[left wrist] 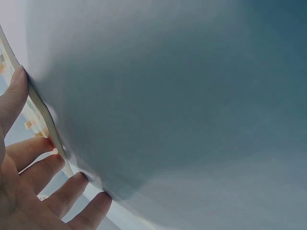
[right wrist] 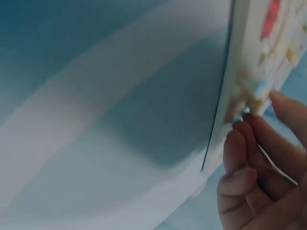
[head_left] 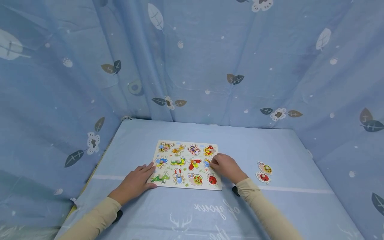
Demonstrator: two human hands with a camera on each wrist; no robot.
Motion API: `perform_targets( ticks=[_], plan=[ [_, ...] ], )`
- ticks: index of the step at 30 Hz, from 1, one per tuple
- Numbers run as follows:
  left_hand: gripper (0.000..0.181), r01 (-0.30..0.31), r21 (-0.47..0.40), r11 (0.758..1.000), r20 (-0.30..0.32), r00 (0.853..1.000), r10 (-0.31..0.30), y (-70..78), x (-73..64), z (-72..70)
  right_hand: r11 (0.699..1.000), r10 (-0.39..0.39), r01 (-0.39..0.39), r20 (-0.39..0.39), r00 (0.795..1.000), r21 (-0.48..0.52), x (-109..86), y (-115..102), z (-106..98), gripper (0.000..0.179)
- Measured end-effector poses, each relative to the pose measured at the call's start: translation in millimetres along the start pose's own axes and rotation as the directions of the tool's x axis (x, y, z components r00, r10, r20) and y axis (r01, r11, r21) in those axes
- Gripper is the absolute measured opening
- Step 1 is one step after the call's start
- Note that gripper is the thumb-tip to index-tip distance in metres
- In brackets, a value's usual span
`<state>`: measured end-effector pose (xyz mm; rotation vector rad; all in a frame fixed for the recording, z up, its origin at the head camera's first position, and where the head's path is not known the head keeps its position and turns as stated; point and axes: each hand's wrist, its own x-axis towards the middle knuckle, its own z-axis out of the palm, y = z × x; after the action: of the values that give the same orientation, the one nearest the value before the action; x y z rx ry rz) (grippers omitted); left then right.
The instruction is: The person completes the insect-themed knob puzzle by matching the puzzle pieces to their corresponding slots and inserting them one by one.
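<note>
A wooden peg puzzle board (head_left: 186, 185) with colourful insect pieces lies on the table. My left hand (head_left: 135, 181) rests at its left side, thumb by the near corner; the left wrist view shows the thumb (left wrist: 17, 91) and fairly straight fingers touching the board's edge. At the right side, my right hand (head_left: 226, 167) pinches a blue-winged dragonfly piece (head_left: 207, 163) over its spot in the middle row. Part of that piece is hidden behind the fingers. In the right wrist view, the thumb and forefinger (right wrist: 271, 136) come together at the board's surface, other fingers curled.
Right of the board lie two loose pieces, a snail (head_left: 265, 168) and a red ladybird (head_left: 263, 177), close together. A light blue cloth with white lettering covers the table (head_left: 144, 216). Blue patterned curtains (head_left: 204, 60) hang behind and on both sides.
</note>
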<state>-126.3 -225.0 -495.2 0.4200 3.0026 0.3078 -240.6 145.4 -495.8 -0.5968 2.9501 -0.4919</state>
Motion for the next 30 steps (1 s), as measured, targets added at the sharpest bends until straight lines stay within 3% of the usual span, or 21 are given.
perform_targets(
  ticks=[4, 11, 17, 24, 30],
  plan=[
    [0.079, 0.002, -0.001, 1.000, -0.006, 1.000, -0.002, -1.6, 0.4, 4.4, 1.000, 0.019, -0.019, -0.021, 1.000, 0.025, -10.9, 20.9, -12.2, 0.016],
    [0.078, -0.007, 0.014, 1.000, -0.018, 1.000, 0.007, -1.5, 0.9, 3.7, 0.994, 0.103, -0.107, -0.137, 0.985, -0.023, -50.6, 90.2, -40.2, 0.021],
    [0.078, -0.005, 0.020, 1.000, -0.017, 1.000, 0.005, -0.2, 1.3, 1.2, 0.978, 0.207, -0.208, -0.131, 0.969, 0.004, -89.5, 138.8, -58.3, 0.029],
    [0.078, -0.012, 0.016, 1.000, -0.017, 1.000, 0.012, -1.1, 0.3, 1.1, 0.929, 0.352, -0.338, -0.082, 0.932, 0.150, -109.3, 177.1, -58.4, 0.038],
    [0.079, -0.018, 0.022, 1.000, -0.028, 0.999, 0.019, -2.8, 1.6, 3.7, 0.922, 0.367, -0.345, -0.112, 0.924, 0.176, -111.0, 189.2, -48.5, 0.034]
  ],
)
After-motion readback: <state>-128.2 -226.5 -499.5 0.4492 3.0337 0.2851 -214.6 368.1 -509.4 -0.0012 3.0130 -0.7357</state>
